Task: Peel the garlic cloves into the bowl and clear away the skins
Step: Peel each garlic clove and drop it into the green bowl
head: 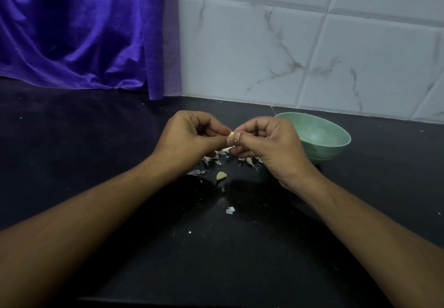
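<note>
A small pale garlic clove [231, 135] is pinched between the fingertips of both hands, above the dark counter. My left hand [192, 137] grips it from the left, my right hand [266, 144] from the right, thumbs nearly touching. Under the hands lies a scatter of white garlic skins [211, 160] and another clove [221, 175] a little nearer me. A lone skin flake [230, 210] lies closer still. The green bowl [336, 137] stands just right of my right hand; what lies inside it I cannot make out.
The black counter [120, 139] runs to a white marble-tile wall [288, 55] behind the bowl. A purple curtain [84, 31] hangs down onto the counter at the back left. The counter's front edge [192, 299] is near the bottom of the view.
</note>
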